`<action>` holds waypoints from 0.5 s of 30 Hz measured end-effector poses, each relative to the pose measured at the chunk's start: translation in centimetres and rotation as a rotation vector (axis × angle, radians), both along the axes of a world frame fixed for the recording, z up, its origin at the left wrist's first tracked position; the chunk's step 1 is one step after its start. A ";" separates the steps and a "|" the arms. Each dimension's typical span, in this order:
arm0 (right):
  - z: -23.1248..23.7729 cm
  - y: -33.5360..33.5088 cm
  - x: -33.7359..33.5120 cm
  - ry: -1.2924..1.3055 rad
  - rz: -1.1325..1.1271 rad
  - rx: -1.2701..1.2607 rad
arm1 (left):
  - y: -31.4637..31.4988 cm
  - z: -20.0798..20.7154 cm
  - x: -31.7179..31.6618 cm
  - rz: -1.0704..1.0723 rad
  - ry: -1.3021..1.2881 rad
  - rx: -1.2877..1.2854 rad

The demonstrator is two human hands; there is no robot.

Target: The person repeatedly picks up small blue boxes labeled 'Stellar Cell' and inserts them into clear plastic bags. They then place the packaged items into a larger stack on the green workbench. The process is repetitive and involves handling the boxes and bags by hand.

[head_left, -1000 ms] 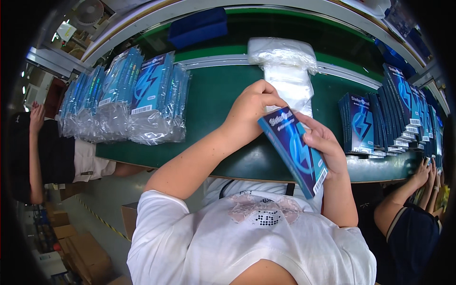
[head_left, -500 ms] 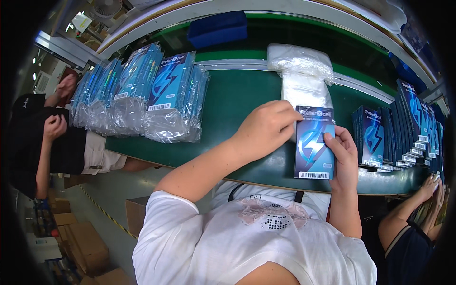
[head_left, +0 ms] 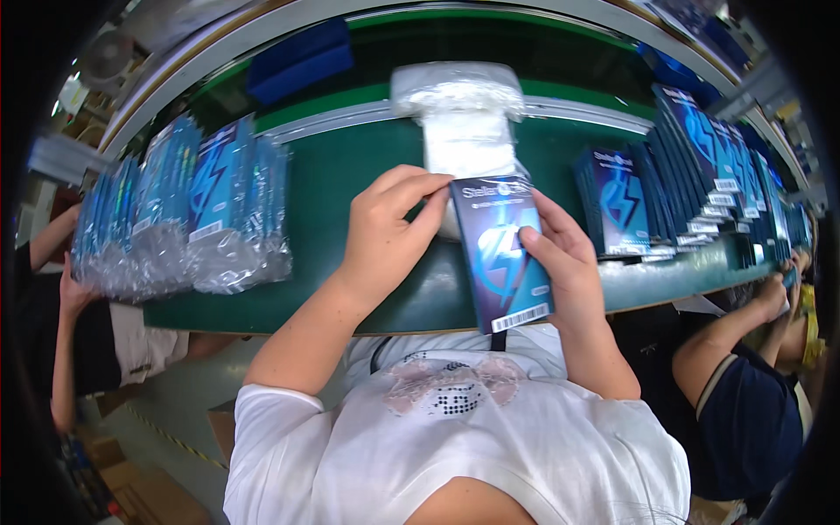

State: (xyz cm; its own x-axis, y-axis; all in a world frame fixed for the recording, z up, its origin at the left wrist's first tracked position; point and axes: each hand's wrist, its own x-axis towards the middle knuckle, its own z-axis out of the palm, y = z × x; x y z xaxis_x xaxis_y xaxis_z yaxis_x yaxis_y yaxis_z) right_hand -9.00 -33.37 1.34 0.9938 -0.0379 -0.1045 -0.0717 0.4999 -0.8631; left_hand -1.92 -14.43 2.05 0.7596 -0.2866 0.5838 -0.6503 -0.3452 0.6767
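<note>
My right hand (head_left: 564,249) grips a flat dark blue box (head_left: 507,262) with a lightning-bolt print, its thumb across the front. The box tilts slightly, with its barcode strip toward me. At its upper left corner, my left hand (head_left: 398,210) is closed in a pinch of thumb and forefinger. What those fingertips hold, if anything, is too small to make out. Just beyond the box lies a stack of clear plastic bags (head_left: 468,144), its near end partly hidden behind the box and my hands.
Bagged blue boxes (head_left: 214,188) stand in rows at left on the green table (head_left: 341,144). Unbagged boxes (head_left: 621,201) stand in rows at right. A blue bin (head_left: 302,61) sits beyond the metal rail. Co-workers' hands (head_left: 74,293) show at the left and right edges.
The view has swung to the right, so the scene sits further left. The box has tilted a little in my right hand. My left hand remains pinched at its upper left corner.
</note>
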 end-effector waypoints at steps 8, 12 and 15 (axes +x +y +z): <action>0.0 0.9 -0.7 0.106 -0.085 -0.052 | -0.8 -0.7 -1.6 0.068 -0.257 0.152; -0.4 -0.2 -0.3 0.156 -0.182 -0.080 | -0.4 -0.2 -2.2 -0.098 -0.064 0.105; -0.1 0.0 -0.9 0.084 -0.136 -0.038 | -0.5 -1.3 -2.3 -0.172 0.580 -0.449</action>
State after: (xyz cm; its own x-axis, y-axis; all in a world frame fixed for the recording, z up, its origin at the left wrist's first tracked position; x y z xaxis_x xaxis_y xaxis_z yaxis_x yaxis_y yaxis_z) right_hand -9.87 -33.38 1.24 0.9671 -0.1767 -0.1831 -0.0786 0.4770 -0.8754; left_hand -4.25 -14.94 0.79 0.9468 -0.2576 0.1929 -0.1670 0.1193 0.9787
